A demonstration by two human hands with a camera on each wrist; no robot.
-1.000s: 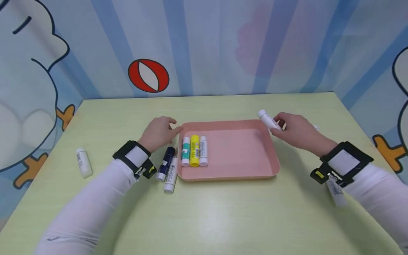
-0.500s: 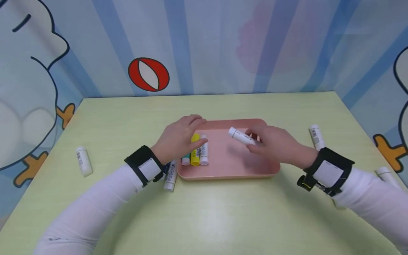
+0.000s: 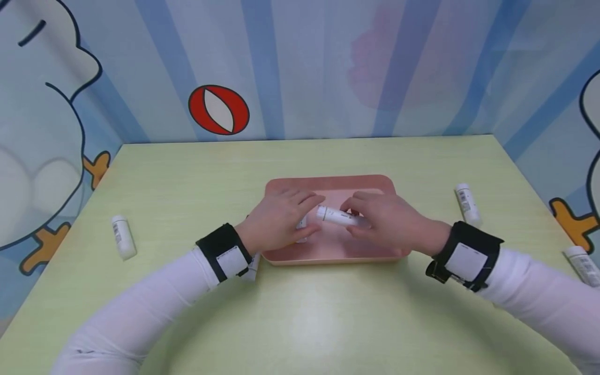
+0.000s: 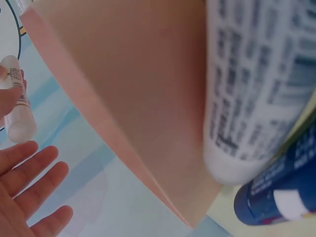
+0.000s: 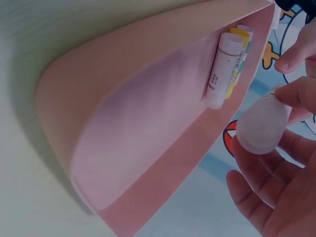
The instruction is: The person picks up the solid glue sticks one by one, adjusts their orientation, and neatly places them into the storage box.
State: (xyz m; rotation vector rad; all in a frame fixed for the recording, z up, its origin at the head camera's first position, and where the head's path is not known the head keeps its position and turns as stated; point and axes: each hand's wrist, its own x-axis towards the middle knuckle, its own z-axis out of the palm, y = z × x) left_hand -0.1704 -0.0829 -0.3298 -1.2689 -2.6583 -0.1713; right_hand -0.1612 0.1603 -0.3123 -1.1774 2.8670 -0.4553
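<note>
My right hand [image 3: 386,221] pinches a white glue stick [image 3: 335,215] above the pink tray [image 3: 375,255]. The stick points left, its capped end near the fingertips of my left hand [image 3: 281,221]; whether they touch I cannot tell. Left fingers are straight, over the tray's left part, mostly hiding the sticks there in the head view. From the right wrist, a white stick [image 5: 224,69], a yellow one [image 5: 242,49] and a partly covered green one lie side by side in the tray. Outside its left wall are another white stick [image 4: 252,98] and a dark blue one [image 4: 281,177].
On the pale table [image 3: 328,323], a white stick [image 3: 123,238] lies far left. Two more white sticks lie on the right, one farther back [image 3: 467,204] and one near the right edge [image 3: 583,265]. A blue striped wall [image 3: 304,67] rises behind the table.
My right hand has carried the white glue stick leftward and nearer, from the tray's right rim to over its middle. My left hand has moved right, from the left rim to over the sticks inside.
</note>
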